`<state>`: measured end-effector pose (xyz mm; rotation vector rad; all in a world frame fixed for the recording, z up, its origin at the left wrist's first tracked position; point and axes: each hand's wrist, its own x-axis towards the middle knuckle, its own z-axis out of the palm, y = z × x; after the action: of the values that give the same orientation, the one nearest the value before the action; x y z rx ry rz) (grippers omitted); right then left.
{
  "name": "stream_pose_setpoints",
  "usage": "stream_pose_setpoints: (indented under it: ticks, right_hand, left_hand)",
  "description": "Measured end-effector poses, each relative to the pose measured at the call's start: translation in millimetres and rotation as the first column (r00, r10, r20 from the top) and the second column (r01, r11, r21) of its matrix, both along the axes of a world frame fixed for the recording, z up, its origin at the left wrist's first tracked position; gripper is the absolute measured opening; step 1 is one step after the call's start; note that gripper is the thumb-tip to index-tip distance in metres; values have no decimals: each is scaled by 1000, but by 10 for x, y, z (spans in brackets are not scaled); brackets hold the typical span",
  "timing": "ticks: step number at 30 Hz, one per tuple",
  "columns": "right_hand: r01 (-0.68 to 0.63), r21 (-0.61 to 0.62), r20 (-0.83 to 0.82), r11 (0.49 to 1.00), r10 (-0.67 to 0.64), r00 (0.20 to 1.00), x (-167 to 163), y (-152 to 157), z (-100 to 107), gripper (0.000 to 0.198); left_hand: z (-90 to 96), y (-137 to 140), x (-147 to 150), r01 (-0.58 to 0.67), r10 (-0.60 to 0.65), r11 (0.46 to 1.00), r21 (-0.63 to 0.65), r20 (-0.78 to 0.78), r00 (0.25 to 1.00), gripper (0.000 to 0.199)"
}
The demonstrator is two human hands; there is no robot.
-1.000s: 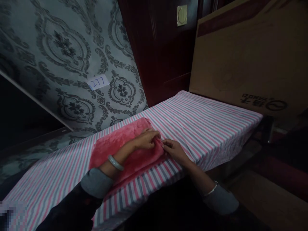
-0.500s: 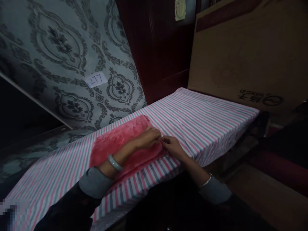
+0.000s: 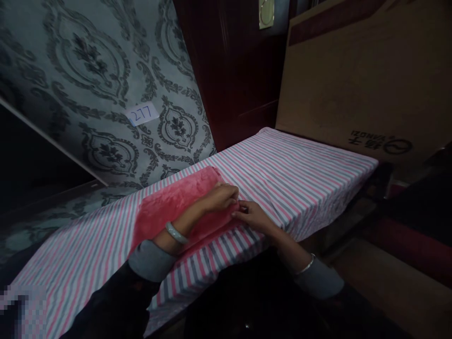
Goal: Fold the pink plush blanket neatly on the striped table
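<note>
A pinkish-red plush cloth (image 3: 169, 200) lies flat on a table covered with a striped tablecloth (image 3: 282, 165). My left hand (image 3: 222, 197) reaches across the plush cloth and has its fingers curled closed at the right edge. Just to the right, my right hand (image 3: 252, 216) pinches the same edge near the front corner, thumb and forefinger together. The two hands almost touch. Between the fingertips the detail is too small and dark to make out. A pale bangle (image 3: 175, 233) circles my left wrist, and a thin bracelet (image 3: 306, 264) my right.
Patterned wallpaper (image 3: 106, 84) with a paper label marked 277 (image 3: 144, 113) rises behind the table's left part. A dark red door (image 3: 233, 70) stands at the back. A large cardboard sheet or box (image 3: 360, 84) leans at the right, beyond the table's far edge.
My right thumb and fingers have shifted slightly left along the plush cloth's edge. My left forearm has moved a little to the right. Both hands stay at the same corner.
</note>
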<state>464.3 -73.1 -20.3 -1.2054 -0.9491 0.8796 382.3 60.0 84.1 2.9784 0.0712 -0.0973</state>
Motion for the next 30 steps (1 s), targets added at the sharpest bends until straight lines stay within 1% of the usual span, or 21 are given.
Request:
stream_pose_setpoints:
  ticks: [3, 5, 8, 9, 11, 13, 14, 16, 17, 18, 19, 20, 21, 22, 23, 24, 25, 26, 27, 28, 30]
  right_hand:
    - [-11, -3, -94, 1000, 11, 996, -20, 50, 18, 33]
    - [-23, 9, -168, 1000, 25, 985, -35, 69, 30, 35]
    - [-35, 58, -250, 998, 48, 967, -63, 74, 32, 35]
    - [-36, 68, -263, 997, 53, 963, -72, 70, 26, 34]
    - [-39, 58, -264, 998, 53, 963, -83, 52, 5, 34]
    - [-43, 6, -223, 999, 44, 974, -85, 27, -18, 35]
    - [-43, -29, -195, 999, 36, 980, -84, 16, -26, 37]
    - [-29, -96, -138, 995, 15, 990, -83, -2, -31, 41]
    - [-16, -119, -112, 993, 3, 994, -84, -7, -29, 42]
    - [-3, -135, -87, 991, -9, 996, -86, -9, -24, 44]
    - [14, -145, -60, 989, -23, 998, -90, -10, -19, 44]
    - [33, -152, -29, 988, -38, 999, -94, -10, -16, 45]
    - [55, -161, 5, 985, -55, 998, -98, -12, -14, 45]
    - [77, -172, 36, 982, -72, 997, -101, -14, -16, 45]
    - [98, -183, 60, 978, -88, 994, -103, -18, -19, 46]
    - [114, -191, 75, 975, -101, 992, -103, -23, -24, 46]
    - [126, -196, 83, 972, -112, 990, -103, -29, -28, 47]
    - [135, -198, 89, 971, -120, 989, -103, -36, -31, 46]
    - [145, -199, 98, 969, -128, 987, -105, -43, -31, 45]
    - [157, -200, 110, 967, -137, 984, -111, -52, -28, 44]
    - [178, -204, 136, 963, -152, 979, -134, -72, -12, 43]
  left_hand:
    - [38, -26, -3, -12, 12, 1000, -5, -1, 1000, 6]
    - [82, -50, -46, -22, 22, 1000, -10, 48, 999, 5]
    - [145, -65, -278, -53, 56, 998, -20, 183, 982, 19]
    - [153, -58, -417, -73, 76, 997, -24, 227, 971, 24]
    - [133, -24, -785, -141, 145, 989, -35, 309, 940, 30]
    - [54, 34, -1244, -267, 273, 961, -69, 388, 880, 29]
    - [-6, 68, -1488, -337, 344, 937, -94, 423, 838, 29]
    - [-153, 129, -1965, -492, 506, 854, -167, 487, 712, 31]
    - [-235, 146, -2184, -571, 590, 791, -219, 520, 618, 34]
    - [-316, 146, -2381, -648, 677, 706, -287, 543, 497, 38]
    - [-395, 128, -2553, -700, 759, 607, -375, 534, 372, 44]
    - [-467, 90, -2695, -721, 832, 500, -480, 496, 247, 51]
    - [-531, 38, -2806, -706, 892, 392, -589, 430, 137, 56]
    - [-584, -24, -2888, -657, 937, 295, -694, 344, 58, 60]
    - [-625, -88, -2943, -580, 968, 212, -786, 250, 14, 62]
    - [-653, -147, -2976, -490, 987, 143, -860, 162, 5, 62]
    - [-670, -195, -2994, -402, 996, 92, -911, 91, 21, 61]
    - [-677, -230, -3005, -327, 998, 57, -943, 43, 49, 59]
    - [-677, -250, -3013, -271, 997, 35, -962, 13, 82, 57]
    - [-672, -259, -3022, -235, 994, 29, -972, 4, 108, 55]
    - [-654, -254, -3052, -209, 986, 52, -977, 17, 166, 51]
